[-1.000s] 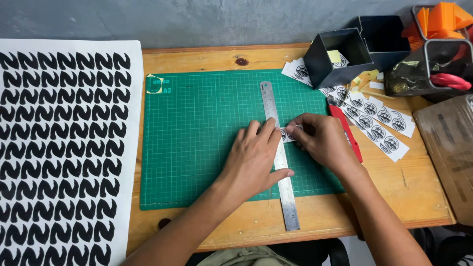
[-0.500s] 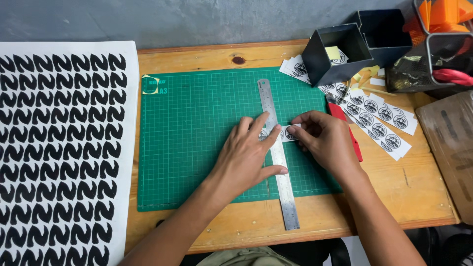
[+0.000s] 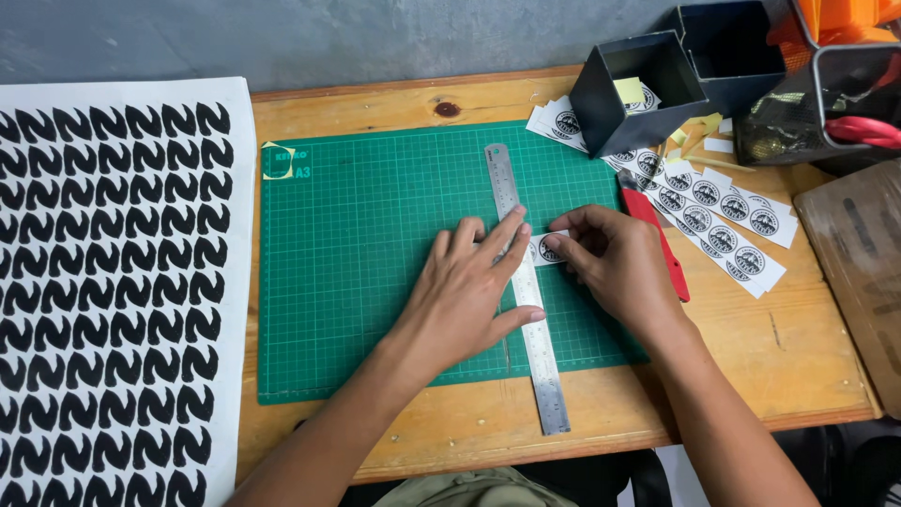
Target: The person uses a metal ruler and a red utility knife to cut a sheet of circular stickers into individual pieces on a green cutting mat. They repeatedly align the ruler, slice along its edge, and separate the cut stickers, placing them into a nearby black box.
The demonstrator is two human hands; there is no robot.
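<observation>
Head view, looking down: green cutting mat (image 3: 375,272) on the wooden table (image 3: 751,366) is my landmark. Steel ruler (image 3: 526,282) lies on the mat, running from near the mat's far edge, slightly tilted, down past its near edge onto the wood. My left hand (image 3: 465,296) is spread flat on the mat and across the ruler, fingers splayed, thumb over the ruler's lower half, pressing it, gripping nothing. My right hand (image 3: 619,268) sits just right of the ruler on the mat's right part, fingers curled in a narrow pinch on a small strip of round black-and-white stickers (image 3: 547,248), which touches the ruler's right edge and lies flat on the mat. Red utility knife (image 3: 657,244) lies at the mat's right edge, just beyond my right hand, partly hidden by it. Right of the mat, loose sticker strips (image 3: 723,230) are spread on the wood. Beyond the mat's far right corner stands a dark open box (image 3: 633,94) with paper scraps beside it, a second dark box (image 3: 727,42) behind it. Left of the mat, a big white sheet printed with rows of black shapes (image 3: 103,282) overlaps the table edge.
</observation>
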